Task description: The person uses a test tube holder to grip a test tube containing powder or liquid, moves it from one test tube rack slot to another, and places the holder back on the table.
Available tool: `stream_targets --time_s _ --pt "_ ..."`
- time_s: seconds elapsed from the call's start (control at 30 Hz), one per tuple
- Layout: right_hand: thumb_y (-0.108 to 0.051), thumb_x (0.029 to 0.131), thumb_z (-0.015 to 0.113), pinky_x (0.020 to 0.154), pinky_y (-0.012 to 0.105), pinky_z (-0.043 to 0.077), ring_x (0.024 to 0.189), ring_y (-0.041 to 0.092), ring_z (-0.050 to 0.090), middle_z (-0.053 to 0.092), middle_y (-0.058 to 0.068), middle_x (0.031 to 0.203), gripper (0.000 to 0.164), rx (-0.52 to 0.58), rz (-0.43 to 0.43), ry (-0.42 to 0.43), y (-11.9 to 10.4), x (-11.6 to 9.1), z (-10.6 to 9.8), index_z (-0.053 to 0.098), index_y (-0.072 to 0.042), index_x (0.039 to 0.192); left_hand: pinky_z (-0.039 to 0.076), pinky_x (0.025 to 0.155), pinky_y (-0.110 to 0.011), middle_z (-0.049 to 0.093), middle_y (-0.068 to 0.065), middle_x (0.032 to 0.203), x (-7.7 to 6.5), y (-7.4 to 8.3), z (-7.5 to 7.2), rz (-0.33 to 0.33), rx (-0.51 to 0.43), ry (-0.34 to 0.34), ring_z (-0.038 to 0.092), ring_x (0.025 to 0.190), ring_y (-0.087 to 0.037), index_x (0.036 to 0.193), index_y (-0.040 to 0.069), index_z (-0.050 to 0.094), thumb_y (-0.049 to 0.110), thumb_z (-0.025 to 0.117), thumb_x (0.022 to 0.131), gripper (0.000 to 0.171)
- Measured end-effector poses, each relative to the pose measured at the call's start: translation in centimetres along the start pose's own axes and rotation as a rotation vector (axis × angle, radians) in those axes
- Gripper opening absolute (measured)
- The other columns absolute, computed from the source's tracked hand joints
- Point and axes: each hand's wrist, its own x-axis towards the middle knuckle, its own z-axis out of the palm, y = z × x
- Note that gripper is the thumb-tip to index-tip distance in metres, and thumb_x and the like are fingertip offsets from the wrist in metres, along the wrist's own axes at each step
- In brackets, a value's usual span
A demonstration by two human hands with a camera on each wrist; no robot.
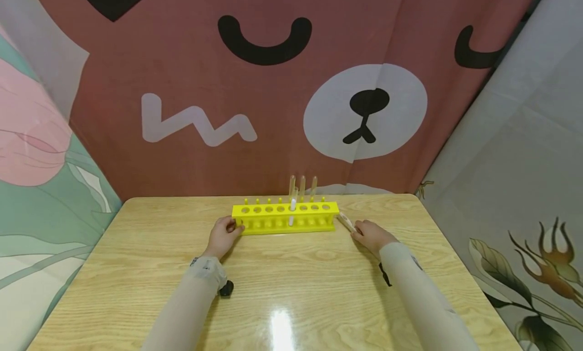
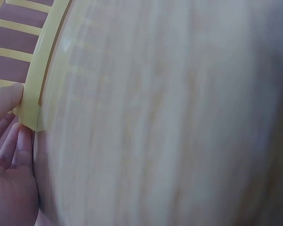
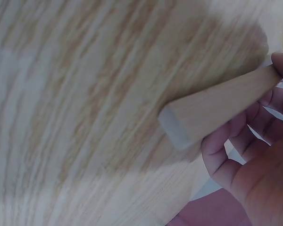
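A yellow test tube rack [image 1: 284, 210] stands near the table's far edge. My left hand [image 1: 223, 235] grips its left end; in the left wrist view the thumb and fingers pinch the corner of the rack [image 2: 32, 106]. One test tube [image 1: 293, 204] with something white in it stands in a hole right of the middle. Three clear tubes [image 1: 302, 183] are upside down along the back of the rack. My right hand [image 1: 372, 235] holds a wooden test tube clamp [image 1: 347, 221] just right of the rack. Its tapered wooden handle [image 3: 217, 106] sticks out between thumb and fingers.
The light wood table [image 1: 291, 270] runs up to a curtain [image 1: 191, 164] with a bear print right behind the rack. Printed cloths hang at the left [image 1: 27, 214] and right [image 1: 510, 164]. A bright reflection lies on the near tabletop.
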Motion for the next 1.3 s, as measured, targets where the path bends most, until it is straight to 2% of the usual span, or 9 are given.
stream_targets --time_s 0.17,0.47,0.67,0.93,1.1,1.3 --pt "-0.029 0.106 0.052 0.071 0.041 0.039 0.077 0.022 0.047 0.049 0.006 0.083 0.023 0.023 0.021 0.017 0.2 0.0 0.1 0.052 -0.011 0.093 0.045 0.105 -0.053 0.051 -0.027 0.134 -0.1 0.0 -0.1 -0.012 -0.015 -0.007 0.053 0.121 -0.039 0.119 -0.007 0.066 0.015 0.069 0.098 0.031" --pt "-0.026 0.106 0.050 0.068 0.039 0.039 0.072 0.021 0.046 0.050 0.006 0.083 0.022 0.089 0.023 0.120 1.1 0.0 0.1 0.053 -0.011 0.090 0.045 0.105 -0.053 0.051 -0.026 0.134 -0.1 0.1 -0.1 -0.024 -0.039 -0.015 0.053 0.120 -0.039 0.119 -0.005 0.065 0.016 0.069 0.098 0.030" --pt "-0.023 0.108 0.046 0.062 0.036 0.038 0.067 0.020 0.043 0.048 0.006 0.077 0.023 0.124 0.015 0.137 0.8 -0.1 -0.1 0.050 -0.008 0.090 0.046 0.105 -0.053 0.052 -0.025 0.133 0.0 0.0 0.0 -0.028 -0.027 -0.012 0.053 0.120 -0.038 0.120 -0.005 0.065 0.016 0.069 0.098 0.031" --pt "-0.020 0.110 0.041 0.055 0.033 0.035 0.060 0.019 0.039 0.042 0.006 0.073 0.019 0.160 -0.030 0.183 0.6 -0.2 0.1 0.044 -0.005 0.098 0.046 0.106 -0.052 0.051 -0.026 0.135 -0.2 0.0 -0.1 -0.031 -0.026 -0.009 0.053 0.123 -0.039 0.124 -0.006 0.064 0.015 0.069 0.098 0.034" --pt "-0.021 0.111 0.039 0.048 0.031 0.034 0.052 0.018 0.036 0.043 0.007 0.069 0.019 0.197 -0.020 0.201 0.6 -0.2 0.3 0.040 -0.004 0.104 0.046 0.105 -0.052 0.051 -0.026 0.134 -0.2 -0.1 0.0 -0.020 -0.031 -0.011 0.053 0.122 -0.039 0.123 -0.006 0.064 0.016 0.069 0.098 0.033" --pt "-0.024 0.112 0.035 0.045 0.032 0.036 0.050 0.018 0.036 0.042 0.007 0.069 0.020 0.266 0.009 0.236 0.3 0.1 0.4 0.034 -0.004 0.109 0.046 0.105 -0.053 0.050 -0.026 0.136 -0.2 -0.1 0.0 -0.019 -0.036 -0.013 0.053 0.122 -0.039 0.123 -0.005 0.064 0.016 0.068 0.099 0.033"
